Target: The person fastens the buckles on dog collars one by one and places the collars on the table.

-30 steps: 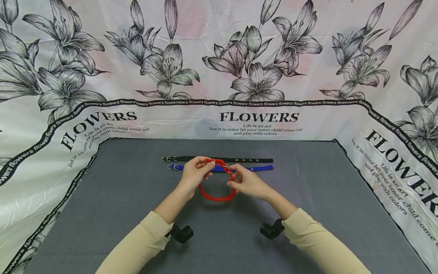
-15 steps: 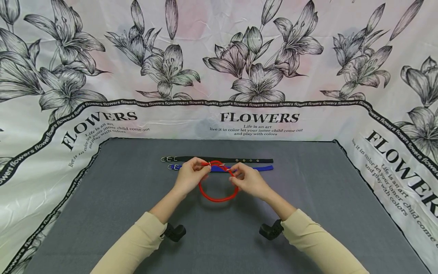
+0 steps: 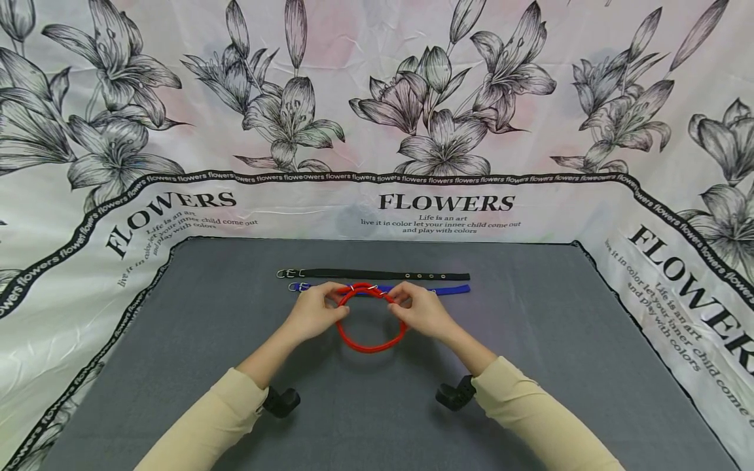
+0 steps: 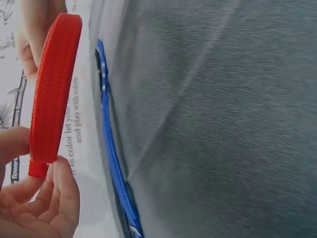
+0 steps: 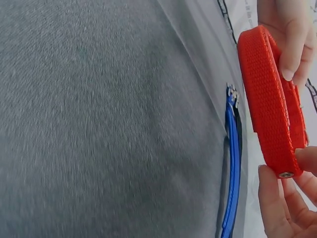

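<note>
A red webbing collar (image 3: 368, 349), closed into a ring, is held up between both hands over the grey table. My left hand (image 3: 315, 311) pinches its left side between thumb and fingers. On the opposite side, my right hand (image 3: 421, 311) pinches the ring just below its metal fittings, which lie along the far edge. The left wrist view shows the woven band of the collar (image 4: 55, 89) edge-on, with fingers under its lower end. In the right wrist view, a metal eyelet shows on the collar (image 5: 270, 104) near the right fingertips.
Behind the hands a blue collar (image 3: 453, 289) lies flat, partly hidden by the red ring. Beyond it a black collar (image 3: 383, 275) with a buckle at its left end lies parallel. A flower-printed cloth (image 3: 330, 216) rises behind and beside the grey table (image 3: 530, 360).
The left hand has moved from the fittings at the ring's top down to its left side. The red collar has shifted slightly towards the body and left; the right hand keeps its hold.
</note>
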`<state>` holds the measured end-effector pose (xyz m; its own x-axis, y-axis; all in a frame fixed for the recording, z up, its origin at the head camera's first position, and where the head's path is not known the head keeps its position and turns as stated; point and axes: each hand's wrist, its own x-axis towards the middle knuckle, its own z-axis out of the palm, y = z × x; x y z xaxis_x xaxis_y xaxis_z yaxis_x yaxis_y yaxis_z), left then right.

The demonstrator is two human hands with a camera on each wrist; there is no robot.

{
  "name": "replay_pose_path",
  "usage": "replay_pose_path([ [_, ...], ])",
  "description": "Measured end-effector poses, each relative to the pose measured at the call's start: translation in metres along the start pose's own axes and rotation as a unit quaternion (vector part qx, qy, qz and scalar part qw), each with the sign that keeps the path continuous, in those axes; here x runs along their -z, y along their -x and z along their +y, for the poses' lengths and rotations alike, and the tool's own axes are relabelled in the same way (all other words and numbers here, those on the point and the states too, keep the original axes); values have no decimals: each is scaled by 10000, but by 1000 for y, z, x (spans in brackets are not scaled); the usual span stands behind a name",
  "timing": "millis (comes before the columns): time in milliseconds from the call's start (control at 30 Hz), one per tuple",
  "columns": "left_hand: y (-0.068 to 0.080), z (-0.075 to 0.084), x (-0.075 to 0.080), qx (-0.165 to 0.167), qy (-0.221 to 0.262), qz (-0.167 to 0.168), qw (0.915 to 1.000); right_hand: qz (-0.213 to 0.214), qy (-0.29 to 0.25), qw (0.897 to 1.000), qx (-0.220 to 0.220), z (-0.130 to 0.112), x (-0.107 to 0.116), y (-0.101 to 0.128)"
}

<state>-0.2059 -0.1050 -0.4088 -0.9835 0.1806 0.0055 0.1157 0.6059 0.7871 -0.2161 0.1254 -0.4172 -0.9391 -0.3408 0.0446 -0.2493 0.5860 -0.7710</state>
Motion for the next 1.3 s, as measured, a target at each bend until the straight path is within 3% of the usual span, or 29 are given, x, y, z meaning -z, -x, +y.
replay_pose_path([
  [233, 9, -17, 5, 784, 588, 240, 9949, -32, -108, 9999, 32, -4, -20, -4],
  [433, 14, -28, 14, 1170, 720, 538, 9891, 95, -189, 9997, -144, -10, -39, -9],
  [800, 20, -49, 36, 1004, 136, 759, 9920, 361, 95, 9992, -171, -29, -70, -22],
  [1067, 26, -68, 47, 1048, 16, 961, 9898, 370, 152, 9986, -349, -41, -89, -31],
  [1300, 30, -82, 55, 1111, -281, 1081, 9875, 501, 576, 9968, -255, -48, -107, -33],
])
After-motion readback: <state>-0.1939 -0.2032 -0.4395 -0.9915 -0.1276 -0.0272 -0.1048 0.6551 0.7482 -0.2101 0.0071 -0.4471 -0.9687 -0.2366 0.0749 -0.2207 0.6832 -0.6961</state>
